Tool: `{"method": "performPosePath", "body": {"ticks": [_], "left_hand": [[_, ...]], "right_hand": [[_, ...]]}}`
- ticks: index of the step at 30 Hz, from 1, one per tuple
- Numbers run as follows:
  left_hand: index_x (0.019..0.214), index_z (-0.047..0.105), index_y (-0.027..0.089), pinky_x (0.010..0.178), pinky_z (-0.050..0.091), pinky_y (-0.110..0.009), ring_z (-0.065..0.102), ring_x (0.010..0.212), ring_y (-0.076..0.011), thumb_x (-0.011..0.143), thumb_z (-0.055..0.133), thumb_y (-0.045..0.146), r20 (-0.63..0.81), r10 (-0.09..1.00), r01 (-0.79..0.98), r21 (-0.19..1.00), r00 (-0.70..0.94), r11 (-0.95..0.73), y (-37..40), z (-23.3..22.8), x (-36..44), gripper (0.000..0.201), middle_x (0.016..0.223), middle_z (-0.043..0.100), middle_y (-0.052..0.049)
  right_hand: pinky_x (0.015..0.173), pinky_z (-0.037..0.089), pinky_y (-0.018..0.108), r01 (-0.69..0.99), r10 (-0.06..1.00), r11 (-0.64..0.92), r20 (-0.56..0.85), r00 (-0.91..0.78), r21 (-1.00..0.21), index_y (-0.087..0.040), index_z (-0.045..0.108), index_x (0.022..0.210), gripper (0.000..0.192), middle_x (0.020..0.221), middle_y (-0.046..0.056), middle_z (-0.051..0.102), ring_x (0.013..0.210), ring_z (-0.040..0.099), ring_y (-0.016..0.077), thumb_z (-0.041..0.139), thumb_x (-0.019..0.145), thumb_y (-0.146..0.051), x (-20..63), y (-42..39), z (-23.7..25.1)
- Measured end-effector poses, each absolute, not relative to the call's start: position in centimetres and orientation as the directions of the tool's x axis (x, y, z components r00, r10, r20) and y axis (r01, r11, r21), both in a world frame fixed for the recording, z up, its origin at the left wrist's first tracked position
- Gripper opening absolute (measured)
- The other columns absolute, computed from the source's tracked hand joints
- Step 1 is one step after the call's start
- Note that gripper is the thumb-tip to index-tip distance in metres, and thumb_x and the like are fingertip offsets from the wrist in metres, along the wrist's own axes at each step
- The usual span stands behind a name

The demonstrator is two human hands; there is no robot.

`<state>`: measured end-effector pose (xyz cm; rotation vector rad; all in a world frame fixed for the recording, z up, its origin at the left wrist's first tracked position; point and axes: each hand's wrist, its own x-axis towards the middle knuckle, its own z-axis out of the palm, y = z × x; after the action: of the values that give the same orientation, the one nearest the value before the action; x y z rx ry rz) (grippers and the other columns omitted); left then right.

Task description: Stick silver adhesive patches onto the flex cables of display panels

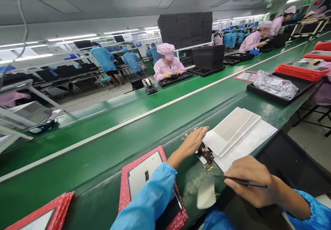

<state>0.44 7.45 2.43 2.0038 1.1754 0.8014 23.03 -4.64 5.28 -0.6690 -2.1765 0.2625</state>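
Small parts between white sheets and red tray

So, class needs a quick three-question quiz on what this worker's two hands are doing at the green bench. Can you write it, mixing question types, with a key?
1. True or false: the right hand holds a thin dark tool.
2. Multiple choice: the left hand reaches over
A) a stack of black trays
B) a cluster of small gold-and-black parts beside the white sheets
C) a tape dispenser
3. Fill in: under the left forearm lies a panel in a ___ coloured tray.

Key: 1 true; 2 B; 3 red.
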Motion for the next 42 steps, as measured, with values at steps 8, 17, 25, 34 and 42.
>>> {"method": "performPosePath", "body": {"ticks": [8, 17, 25, 34, 42], "left_hand": [[0.113, 0.062, 0.032, 0.053, 0.042, -0.026, 0.056, 0.054, -0.0141, 0.086, 0.053, 0.065, 0.013, 1.0, 0.669, 0.744, 0.002, -0.011, -6.6, 2.4, -9.3, 0.044, 0.07, 0.066, 0.004], [0.085, 0.059, 0.03, 0.048, 0.032, -0.026, 0.045, 0.05, -0.0134, 0.08, 0.06, 0.067, -0.263, 0.926, 0.283, 0.898, -0.272, 0.338, -15.4, -2.6, -11.0, 0.037, 0.056, 0.046, 0.005], [0.067, 0.055, 0.024, 0.046, 0.034, -0.023, 0.044, 0.044, -0.0091, 0.079, 0.06, 0.068, -0.354, 0.892, 0.127, 0.907, -0.281, 0.401, -18.3, -2.5, -11.3, 0.045, 0.048, 0.048, 0.007], [0.065, 0.059, 0.03, 0.045, 0.033, -0.026, 0.044, 0.045, -0.0122, 0.079, 0.059, 0.072, -0.316, 0.89, 0.219, 0.891, -0.33, 0.397, -19.0, -2.9, -13.2, 0.044, 0.05, 0.049, 0.002], [0.07, 0.058, 0.031, 0.042, 0.038, -0.025, 0.049, 0.044, -0.0108, 0.091, 0.055, 0.054, -0.12, 0.93, 0.497, 0.817, -0.347, 0.291, -19.4, -3.4, -13.0, 0.031, 0.053, 0.056, 0.003]], "right_hand": [[0.057, 0.06, 0.029, 0.364, 0.574, 0.818, 0.679, -0.457, -0.446, -0.032, 0.067, 0.094, 0.017, 0.075, -0.008, 0.08, 0.06, 0.078, 0.0163, 0.075, 0.083, -0.023, 18.3, -4.0, 1.9], [0.05, 0.058, 0.033, 0.226, 0.591, 0.792, 0.618, -0.519, -0.567, -0.035, 0.069, 0.093, 0.015, 0.07, -0.008, 0.078, 0.054, 0.075, 0.0182, 0.074, 0.083, -0.024, 12.9, -5.5, 0.8], [0.039, 0.054, 0.032, 0.198, 0.779, 0.553, 0.417, -0.468, -0.81, -0.035, 0.074, 0.078, 0.011, 0.053, -0.007, 0.07, 0.042, 0.067, 0.0181, 0.068, 0.087, -0.036, 11.5, -6.1, -0.5], [0.037, 0.056, 0.024, 0.178, 0.895, 0.178, 0.085, -0.438, -0.968, -0.026, 0.074, 0.074, 0.022, 0.056, -0.004, 0.072, 0.037, 0.067, 0.0145, 0.069, 0.087, -0.043, 9.0, -5.7, -3.6], [0.039, 0.057, 0.021, 0.239, 0.903, 0.133, 0.019, -0.429, -0.962, -0.026, 0.075, 0.078, 0.013, 0.058, -0.005, 0.073, 0.039, 0.068, 0.0132, 0.071, 0.086, -0.036, 8.9, -6.4, -4.2]]}}
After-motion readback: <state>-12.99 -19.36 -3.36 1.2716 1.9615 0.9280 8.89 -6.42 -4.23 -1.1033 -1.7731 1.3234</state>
